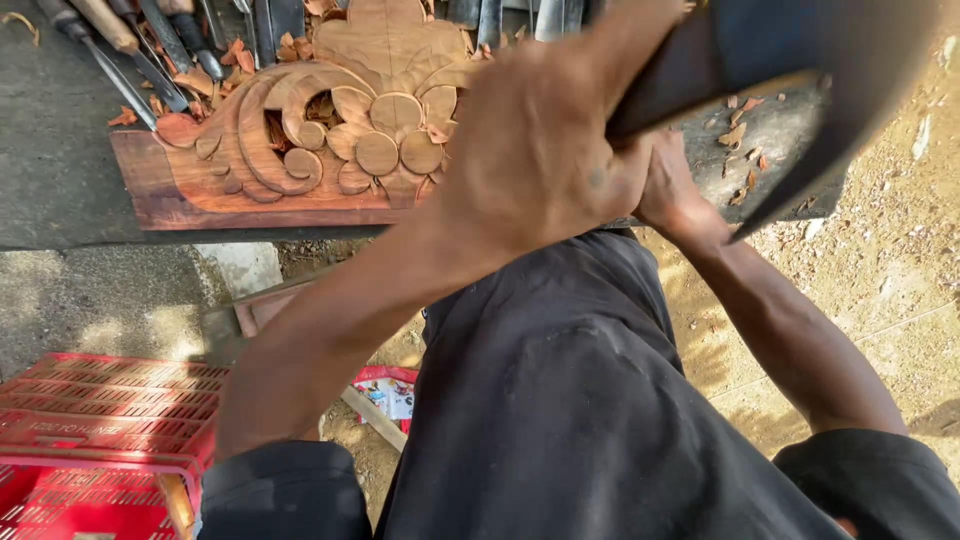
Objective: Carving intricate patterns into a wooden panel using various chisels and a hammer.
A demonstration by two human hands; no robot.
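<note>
Seen from my head camera, my left hand (535, 150) was clenched around a dark, blurred tool (800, 60) that ran up and to the right out of the fist, its long axis slanting toward the top right corner. What kind of tool it was I could not tell. My right hand (668, 190) sat tucked just behind and below the left, mostly hidden by it. It seemed to close on the same handle, but I could not tell its grip for certain.

The carved wooden panel (330, 130), a reddish relief of scrolls and a flower, lay just to the left of the left hand, its long side running left to right along the edge of the dark surface (50, 180). The left hand was the nearer of the two and overlapped the panel's right end. Beyond the panel, a row of chisels (130, 50) lay among wood chips (740, 130). Below my left forearm, well apart, stood a red plastic crate (100, 430).
</note>
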